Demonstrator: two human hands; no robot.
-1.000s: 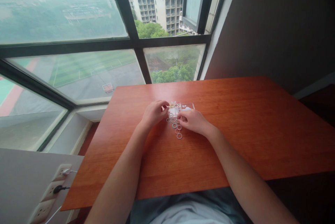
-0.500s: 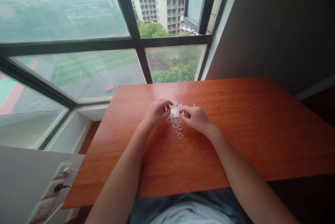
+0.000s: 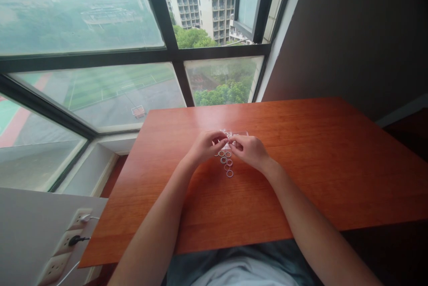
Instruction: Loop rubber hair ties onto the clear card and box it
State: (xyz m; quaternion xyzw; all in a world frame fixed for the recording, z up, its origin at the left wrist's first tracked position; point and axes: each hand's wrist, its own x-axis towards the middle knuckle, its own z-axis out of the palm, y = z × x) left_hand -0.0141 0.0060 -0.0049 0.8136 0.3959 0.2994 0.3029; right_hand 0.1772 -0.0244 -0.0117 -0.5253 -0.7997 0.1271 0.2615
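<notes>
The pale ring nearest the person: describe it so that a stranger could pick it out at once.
On the reddish-brown wooden table, find the left hand and right hand close together. From there, a trail of small rings runs toward the person. The pale ring is the trail's near end, closer to the person than every other visible ring.

Bare forearms (image 3: 155,214) go with a pale grey garment (image 3: 245,273) and dark blue-grey cloth (image 3: 187,264).

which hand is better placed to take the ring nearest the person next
Probably the right hand: its curled fingers look nearer that ring, lying below and left of them in view. The left hand sits a little farther off. Whether their fingertips hold anything is too small to tell.
</notes>
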